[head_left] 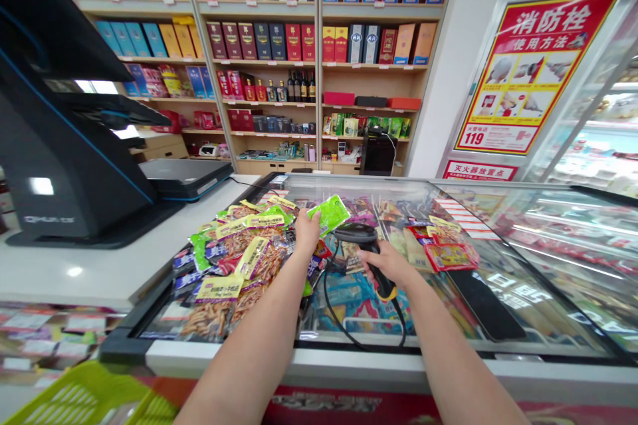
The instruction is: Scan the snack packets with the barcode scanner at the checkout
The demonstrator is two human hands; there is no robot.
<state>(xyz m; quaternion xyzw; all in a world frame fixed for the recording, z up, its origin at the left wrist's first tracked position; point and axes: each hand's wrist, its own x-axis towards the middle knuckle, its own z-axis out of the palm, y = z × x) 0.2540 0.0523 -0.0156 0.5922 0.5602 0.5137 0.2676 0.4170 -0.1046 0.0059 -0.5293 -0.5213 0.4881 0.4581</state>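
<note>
My left hand [306, 231] is closed on a small green snack packet [329, 214], lifted just above the glass lid of a chest freezer [498, 292]. My right hand [386, 264] grips the handle of a black barcode scanner [359, 236] whose head points at the green packet. The scanner's black cable [333, 311] loops down over the glass toward me. To the left of my left hand lies a pile of snack packets [234, 259] with yellow and green labels. A few red and yellow packets [446, 249] lie on the glass to the right of the scanner.
A black cash register terminal [64, 139] stands on the white counter [100, 265] at left. A green plastic basket [84, 398] sits at the bottom left. Shelves of boxed bottles [279, 40] line the back wall. A glass-door fridge [598, 139] stands at right.
</note>
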